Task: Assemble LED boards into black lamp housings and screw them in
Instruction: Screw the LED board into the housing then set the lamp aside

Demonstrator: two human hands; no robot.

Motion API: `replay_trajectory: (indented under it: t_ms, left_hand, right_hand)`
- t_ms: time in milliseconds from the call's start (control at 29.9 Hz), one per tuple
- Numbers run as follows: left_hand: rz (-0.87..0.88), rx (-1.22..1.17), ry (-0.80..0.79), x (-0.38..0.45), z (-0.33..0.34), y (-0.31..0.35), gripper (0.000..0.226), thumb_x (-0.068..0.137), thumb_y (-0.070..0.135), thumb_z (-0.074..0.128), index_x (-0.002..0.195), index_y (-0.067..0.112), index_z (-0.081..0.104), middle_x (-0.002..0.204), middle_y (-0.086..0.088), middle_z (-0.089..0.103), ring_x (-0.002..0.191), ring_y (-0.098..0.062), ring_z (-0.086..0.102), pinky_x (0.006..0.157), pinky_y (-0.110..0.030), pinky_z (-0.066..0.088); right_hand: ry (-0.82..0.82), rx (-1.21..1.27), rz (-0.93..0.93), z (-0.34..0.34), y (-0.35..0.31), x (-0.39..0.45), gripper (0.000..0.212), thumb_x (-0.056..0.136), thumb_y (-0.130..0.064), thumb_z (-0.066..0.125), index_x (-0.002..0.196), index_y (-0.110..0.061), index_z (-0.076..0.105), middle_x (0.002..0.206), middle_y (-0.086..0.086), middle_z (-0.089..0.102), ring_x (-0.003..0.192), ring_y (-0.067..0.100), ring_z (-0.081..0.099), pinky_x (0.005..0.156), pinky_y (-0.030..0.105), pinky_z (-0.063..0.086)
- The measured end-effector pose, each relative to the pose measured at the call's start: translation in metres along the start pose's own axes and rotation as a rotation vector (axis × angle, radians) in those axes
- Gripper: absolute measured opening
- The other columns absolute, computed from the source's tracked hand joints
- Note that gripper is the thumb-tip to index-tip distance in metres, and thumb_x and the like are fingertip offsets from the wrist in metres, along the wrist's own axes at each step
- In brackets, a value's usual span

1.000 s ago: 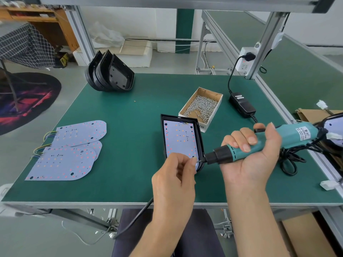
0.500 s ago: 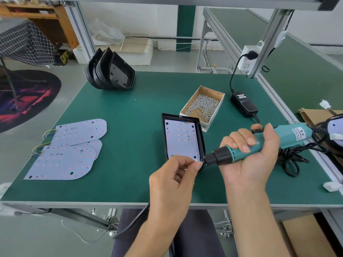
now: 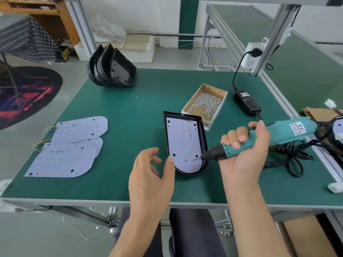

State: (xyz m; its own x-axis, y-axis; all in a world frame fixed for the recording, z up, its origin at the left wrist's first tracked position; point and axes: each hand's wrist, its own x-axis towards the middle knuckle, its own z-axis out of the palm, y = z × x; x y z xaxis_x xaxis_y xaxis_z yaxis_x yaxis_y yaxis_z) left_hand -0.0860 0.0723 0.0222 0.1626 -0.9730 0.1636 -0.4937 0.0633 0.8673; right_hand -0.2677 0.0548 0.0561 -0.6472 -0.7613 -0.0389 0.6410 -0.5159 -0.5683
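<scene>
The right hand (image 3: 243, 154) has its grip wrapped round the teal plastic electric screwdriver (image 3: 259, 138), whose bit carries a small screw (image 3: 194, 159) just over the near right part of the white round-ended LED board (image 3: 182, 143). The left hand (image 3: 150, 175) hangs relaxed with fingers spread and holding nothing, its thumb tip at or just beside the near left rim of the black plastic lamp housing (image 3: 203, 140); contact cannot be confirmed. Principal risk, in my judgement: the screwdriver is tilted well off vertical, so the screw could drop off the bit or enter its hole crooked and cross-thread. A second risk: with the housing not visibly pinned, driving pressure could slide it on the green desk (image 3: 130, 101) or shift the board off its holes. A slipping bit could also scratch the board's face or strike an LED. Condition of the work: the housing lies open side up near the desk's front edge, just in front of the open cardboard box of silver screws (image 3: 206, 104). The board sits flat inside it, rounded end toward the person, thin wires showing at the far end. Dark mounting holes show at its corners, and I see no seated screw heads.
</scene>
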Motion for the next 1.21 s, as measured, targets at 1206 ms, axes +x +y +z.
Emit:
replay_trajectory:
  t_ms: [1206]
  left_hand:
    - [-0.175, 0.117, -0.134, 0.002, 0.025, 0.010, 0.031, 0.084, 0.038, 0.067, 0.102, 0.037, 0.042, 0.078, 0.016, 0.064, 0.074, -0.001, 0.059, 0.063, -0.029, 0.041]
  right_hand:
    - [-0.046, -0.248, -0.186, 0.017, 0.021, -0.010, 0.014, 0.096, -0.020, 0.060, 0.087, -0.015, 0.051, 0.054, -0.001, 0.042, 0.041, 0.016, 0.035, 0.049, 0.024, 0.035]
